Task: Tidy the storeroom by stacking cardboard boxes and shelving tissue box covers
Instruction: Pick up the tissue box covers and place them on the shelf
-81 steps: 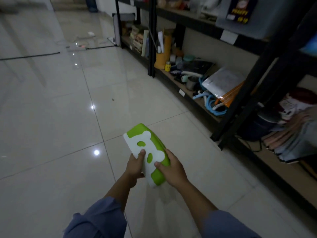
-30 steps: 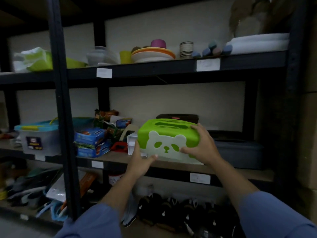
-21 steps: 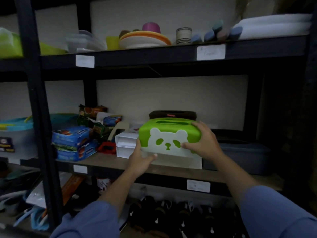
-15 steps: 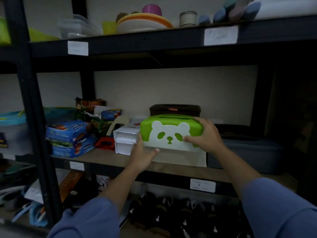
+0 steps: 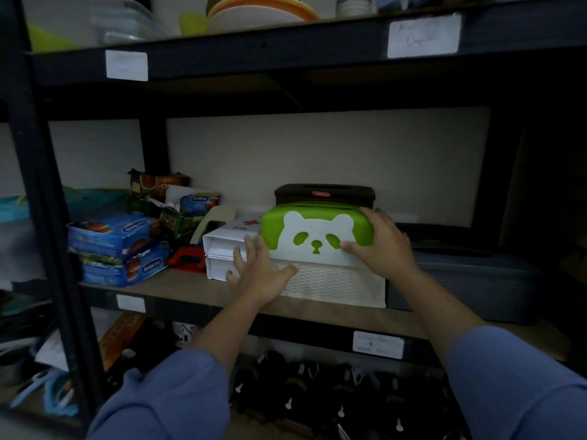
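2 white boxes beside panda cover

Green tissue box cover with white panda face; blue sleeves.

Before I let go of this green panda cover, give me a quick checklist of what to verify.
1. The green panda cover rests on the white woven cover: ok.
2. It looks level: ok.
3. Grip of the right hand on its right end: ok.
4. Open left hand steadies its lower left corner: ok.
5. Gap to the brown cover behind: cannot tell.
6. Rear edge supported: cannot tell, hidden.
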